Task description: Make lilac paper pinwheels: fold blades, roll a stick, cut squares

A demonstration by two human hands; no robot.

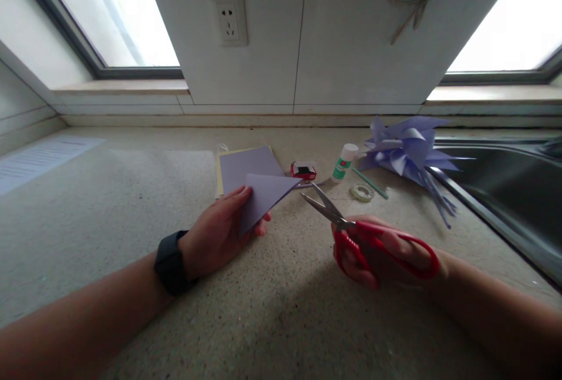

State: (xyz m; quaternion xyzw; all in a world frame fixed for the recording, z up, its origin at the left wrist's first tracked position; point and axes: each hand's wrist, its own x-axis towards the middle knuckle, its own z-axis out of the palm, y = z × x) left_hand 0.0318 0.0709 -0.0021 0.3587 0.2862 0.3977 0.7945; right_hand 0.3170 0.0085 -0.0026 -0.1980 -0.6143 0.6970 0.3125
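Pinched between the thumb and fingers of my left hand (223, 222) is a folded triangle of purple paper (266, 195), its sharp corner pointing right. My right hand (386, 251) has its fingers through the handles of red-handled scissors (345, 225). Their blades are parted and point left, close to the paper's tip; I see no cut there. Behind the folded paper lies a stack of purple and yellow sheets (250, 163). A small red box (303, 170) sits to the right of that stack, with a metal item partly hidden in front of it.
A glue stick (345, 162) stands near a clear tape roll (362, 192) and a thin green stick (371, 183). Purple paper pinwheels (408, 149) lie beside the metal sink (504, 175). A printed sheet (44, 160) is at the far left. A socket (230, 20) is on the wall.
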